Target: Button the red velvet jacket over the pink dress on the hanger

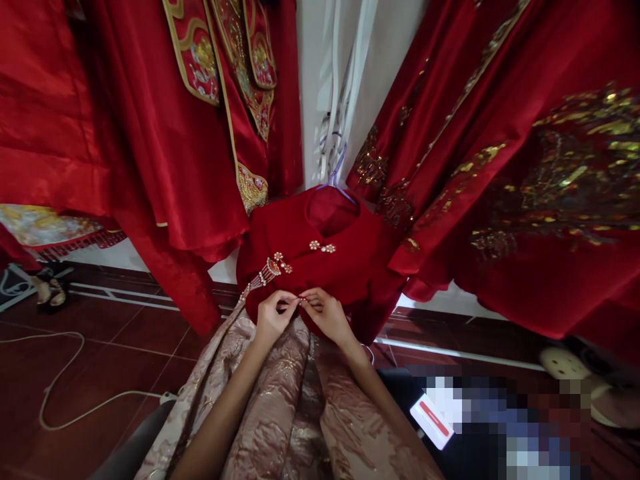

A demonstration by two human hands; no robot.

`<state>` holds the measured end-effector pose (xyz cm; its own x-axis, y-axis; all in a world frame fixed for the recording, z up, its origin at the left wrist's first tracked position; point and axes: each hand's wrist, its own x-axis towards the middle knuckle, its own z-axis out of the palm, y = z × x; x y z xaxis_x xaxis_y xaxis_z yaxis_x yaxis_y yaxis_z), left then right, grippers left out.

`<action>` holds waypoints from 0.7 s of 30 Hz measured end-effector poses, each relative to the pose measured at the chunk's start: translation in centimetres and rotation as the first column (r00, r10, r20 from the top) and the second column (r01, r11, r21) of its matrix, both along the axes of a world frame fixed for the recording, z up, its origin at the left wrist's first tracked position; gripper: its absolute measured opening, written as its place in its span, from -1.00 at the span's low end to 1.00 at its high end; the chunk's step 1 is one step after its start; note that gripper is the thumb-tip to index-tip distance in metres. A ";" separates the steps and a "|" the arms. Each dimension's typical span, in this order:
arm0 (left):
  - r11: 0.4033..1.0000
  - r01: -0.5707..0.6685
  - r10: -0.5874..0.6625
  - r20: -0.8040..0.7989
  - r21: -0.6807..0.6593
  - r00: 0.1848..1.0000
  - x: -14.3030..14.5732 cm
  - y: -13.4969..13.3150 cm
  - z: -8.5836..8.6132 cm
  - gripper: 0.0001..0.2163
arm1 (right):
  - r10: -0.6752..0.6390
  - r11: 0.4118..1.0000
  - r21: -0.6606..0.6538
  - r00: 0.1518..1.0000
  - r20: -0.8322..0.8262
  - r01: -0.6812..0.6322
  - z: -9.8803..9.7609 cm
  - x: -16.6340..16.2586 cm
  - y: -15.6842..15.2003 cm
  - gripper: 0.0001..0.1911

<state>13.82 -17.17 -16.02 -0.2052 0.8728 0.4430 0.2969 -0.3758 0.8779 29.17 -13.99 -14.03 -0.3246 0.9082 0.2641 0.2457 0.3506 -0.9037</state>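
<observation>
A dark red velvet-looking jacket (370, 247) hangs in front of me on a purple hanger (339, 170). My left hand (273, 319) is closed in a pinch at the lower front of the jacket. Close beside it, my right hand (326, 319) pinches the same spot, and the fingertips nearly meet. Any small fastener between them is too small to make out. Higher on the chest sits a beaded flower clasp (323, 247). To its left is a tasselled bead ornament (270, 270). Below hangs a pinkish brocade skirt (270, 393), partly covered by my forearms.
Red embroidered garments (200, 153) hang at left, and sequined red garments (500, 153) at right. White straps (345, 80) run up the wall between them. A pale cable (83, 347) lies on the tiled floor. Lower right are a lit phone-like screen (433, 421) and a clog (560, 363).
</observation>
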 end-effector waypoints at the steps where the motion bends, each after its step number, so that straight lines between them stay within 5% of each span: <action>1: 1.000 0.000 0.001 0.076 -0.016 0.997 -0.1 0.4 0.4 -0.81 | -0.013 1.000 0.002 1.000 -0.002 0.013 0.6 0.2 -0.1 -0.84; 5: 0.999 -0.025 0.041 0.384 -0.048 0.923 -0.8 2.5 2.4 -0.69 | 0.000 1.000 0.002 0.996 -0.090 0.001 3.1 1.4 -0.7 -0.90; 10: 0.987 0.137 -0.062 0.590 -0.083 0.805 -0.8 3.6 4.6 -0.62 | 0.107 0.991 -0.066 0.980 -0.170 -0.119 4.5 2.2 -1.2 -0.93; 15: 0.986 0.134 -0.047 0.603 -0.100 0.797 -0.3 3.2 5.0 -0.63 | 0.161 0.980 -0.082 0.966 -0.203 -0.181 4.5 1.9 -1.4 -0.94; 21: 0.990 -0.072 0.125 0.537 -0.120 0.834 0.6 4.0 4.2 -0.71 | 0.213 0.974 -0.050 0.966 -0.147 -0.222 4.7 1.7 -1.6 -0.97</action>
